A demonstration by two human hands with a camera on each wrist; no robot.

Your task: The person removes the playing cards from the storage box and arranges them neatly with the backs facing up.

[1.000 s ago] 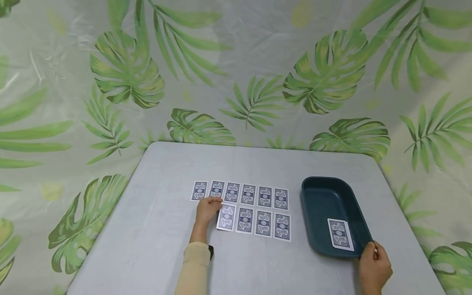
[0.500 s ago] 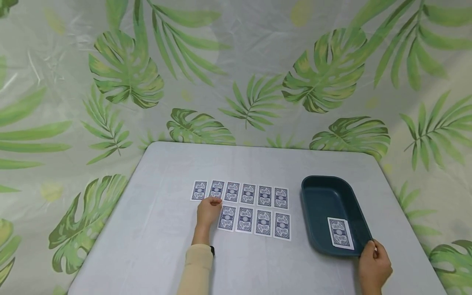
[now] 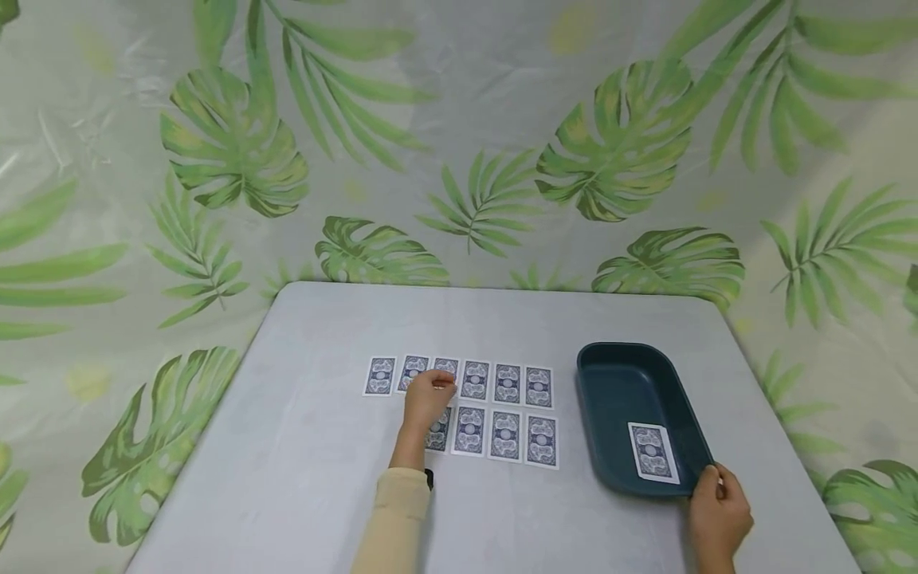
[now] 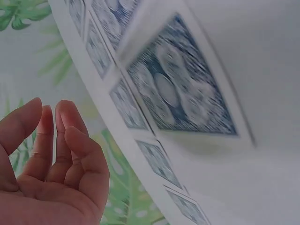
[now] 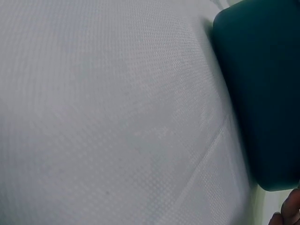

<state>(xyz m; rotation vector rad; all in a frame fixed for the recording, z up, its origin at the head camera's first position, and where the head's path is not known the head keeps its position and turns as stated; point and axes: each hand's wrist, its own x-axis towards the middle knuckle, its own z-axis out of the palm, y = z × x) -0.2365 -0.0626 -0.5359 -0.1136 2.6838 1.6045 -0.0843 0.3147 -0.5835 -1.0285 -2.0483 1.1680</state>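
Observation:
Face-down blue-and-white playing cards lie in two rows on the white table. My left hand [image 3: 428, 399] hovers over the left part of the rows, fingers loosely bent and nothing between them, as the left wrist view also shows. It partly hides the leftmost front-row card [image 3: 438, 434] and a back-row card [image 3: 445, 367]. In the left wrist view, a playing card [image 4: 180, 84] looms large beside the hand. On the right, my right hand [image 3: 719, 510] pinches the near right corner of a dark teal tray [image 3: 613, 399]. A small pile of cards [image 3: 653, 452] rests inside it.
The white-covered table [image 3: 308, 478] has its far edge against a leaf-patterned curtain [image 3: 495, 159]. Between the card rows and the tray runs a narrow strip of tabletop. In the right wrist view, the tray's outer wall [image 5: 267, 93] fills the right side.
My left hand has moved right from beside the leftmost front-row card to above it. That card, its left edge looking slightly raised one second ago, now lies flat. The right hand keeps its grip.

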